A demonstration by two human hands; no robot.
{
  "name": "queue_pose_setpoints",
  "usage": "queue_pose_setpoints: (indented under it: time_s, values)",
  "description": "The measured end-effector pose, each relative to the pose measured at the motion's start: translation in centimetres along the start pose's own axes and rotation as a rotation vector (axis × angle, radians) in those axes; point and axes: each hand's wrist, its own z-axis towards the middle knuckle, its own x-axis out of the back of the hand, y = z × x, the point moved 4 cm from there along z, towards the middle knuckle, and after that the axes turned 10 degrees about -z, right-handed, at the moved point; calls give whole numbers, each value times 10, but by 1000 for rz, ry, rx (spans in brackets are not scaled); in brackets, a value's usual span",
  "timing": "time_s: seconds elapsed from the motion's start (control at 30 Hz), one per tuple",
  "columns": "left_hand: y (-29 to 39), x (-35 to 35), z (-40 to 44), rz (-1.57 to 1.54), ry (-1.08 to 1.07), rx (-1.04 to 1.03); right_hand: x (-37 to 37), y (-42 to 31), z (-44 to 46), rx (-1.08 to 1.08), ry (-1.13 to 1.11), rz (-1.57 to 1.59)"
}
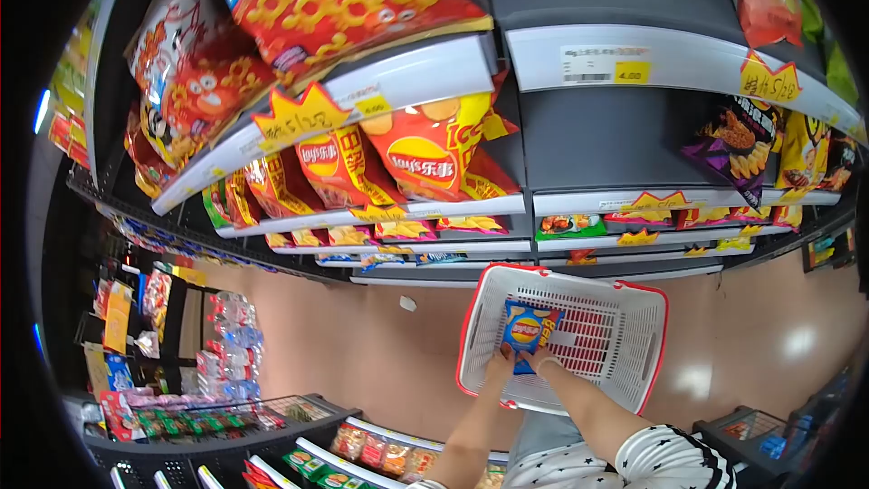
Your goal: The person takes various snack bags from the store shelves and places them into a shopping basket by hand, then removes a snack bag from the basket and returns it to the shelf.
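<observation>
A blue bag of potato chips (527,322) with a yellow round logo is over the inside of a white shopping basket (579,282) with a red rim. My left hand (501,361) grips the lower left edge of the bag. On its lower right edge, my right hand (538,359) holds it too, fingers closed. Parts of the fingers are too small to make out. The slotted basket floor shows beside the bag, and how the basket is supported is hidden.
Ahead stand shelves with red chip bags (421,149), large red snack bags (339,4) and a dark purple bag (738,140). Bottled drinks (233,344) stand at left on the tiled floor (362,353). Behind my arms is another shelf with packaged snacks (371,449).
</observation>
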Motion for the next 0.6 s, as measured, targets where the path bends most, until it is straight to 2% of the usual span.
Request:
queue_pose_setpoints:
  time_s: [0.17, 0.23, 0.27, 0.3, 0.33, 0.37, 0.4, 0.47, 0.5, 0.53, 0.57, 0.6]
  values:
    - [-15, -18, -6, 38, 75, -163, 35, 25, -58, -103, 15, 34]
    - [-6, -14, -8, 108, -31, -265, 56, 36, -78, 236, 23, 179]
    - [16, -2, -22, 47, -99, -223, 68, 47, -87, 333, 128, 167]
    - [50, 15, -44, -11, -169, -179, 78, 70, -96, 322, 152, 167]
    - [48, 11, -42, -15, -175, -203, 95, 89, -114, 464, 269, 232]
    - [49, 7, -46, -7, -124, -368, 109, 105, -132, 610, 384, 292]
    - [56, 3, -49, -1, -67, -531, 125, 127, -154, 402, 302, 626]
    - [98, 3, -67, 59, -118, -511, 152, 185, -157, 362, 373, 872]
    - [132, 5, -82, 120, -171, -470, 179, 202, -173, 346, 502, 931]
    - [171, 6, -91, -27, -215, -497, 218, 215, -194, 330, 630, 987]
    - [213, 8, -98, -173, -260, -521, 254, 232, -202, 316, 942, 842]
    - [265, 15, -109, -218, -179, -716, 295, 225, -238, 350, 996, 1046]
